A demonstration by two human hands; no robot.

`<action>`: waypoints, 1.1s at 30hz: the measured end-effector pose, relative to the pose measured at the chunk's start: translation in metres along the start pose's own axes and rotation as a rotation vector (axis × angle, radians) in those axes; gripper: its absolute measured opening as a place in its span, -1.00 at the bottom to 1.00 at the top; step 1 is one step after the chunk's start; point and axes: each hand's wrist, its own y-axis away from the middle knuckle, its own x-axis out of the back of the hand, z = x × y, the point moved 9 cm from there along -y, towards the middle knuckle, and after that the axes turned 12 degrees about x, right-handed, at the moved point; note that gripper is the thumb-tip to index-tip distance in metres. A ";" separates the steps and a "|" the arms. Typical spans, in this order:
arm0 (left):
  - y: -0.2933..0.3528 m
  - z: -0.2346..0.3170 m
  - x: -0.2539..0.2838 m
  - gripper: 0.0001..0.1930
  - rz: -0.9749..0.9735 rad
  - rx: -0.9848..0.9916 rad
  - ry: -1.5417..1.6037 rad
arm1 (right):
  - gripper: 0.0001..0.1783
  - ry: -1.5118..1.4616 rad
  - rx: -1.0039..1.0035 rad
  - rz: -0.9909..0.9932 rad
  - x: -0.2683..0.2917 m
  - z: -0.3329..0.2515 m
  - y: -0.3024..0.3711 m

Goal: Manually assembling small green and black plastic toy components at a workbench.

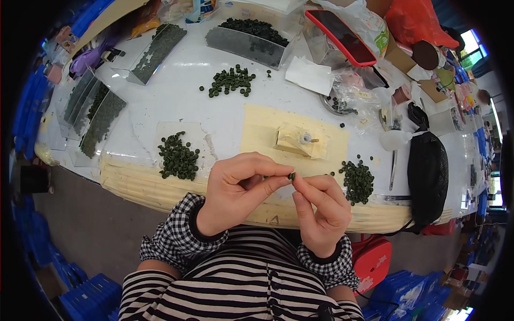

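Observation:
A small dark green round piece (291,176) sits at the meeting fingertips of both hands, above the table's front edge. My left hand (235,190) pinches it between thumb and index finger. From the other side, the closed fingers of my right hand (323,208) meet it; their tips partly hide it. Just beyond is a block wrapped in cream tape (301,142), with a small metal post and pin on top. Heaps of similar green pieces lie on both sides: a left pile (179,158) and a right pile (358,182).
A loose scatter of green pieces (233,81) lies farther back, near a clear bin (246,45) of them. More clear trays (155,53) stand at the left. A red-cased phone (342,37) leans at the back right. A black mesh bag (428,179) lies at the right.

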 end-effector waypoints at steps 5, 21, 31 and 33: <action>0.000 -0.001 0.002 -0.79 0.004 0.000 0.004 | -0.61 0.011 0.024 -0.003 -0.001 -0.002 -0.001; 0.000 -0.003 0.000 -0.82 -0.037 0.087 -0.035 | -0.67 -0.020 -0.007 -0.051 -0.002 -0.003 0.001; 0.000 -0.003 0.000 -0.82 -0.015 0.022 0.006 | -0.60 -0.037 -0.004 -0.025 -0.001 0.000 0.000; -0.001 -0.003 0.001 -0.83 -0.005 0.003 0.012 | -0.60 -0.032 -0.003 -0.024 -0.001 0.000 0.000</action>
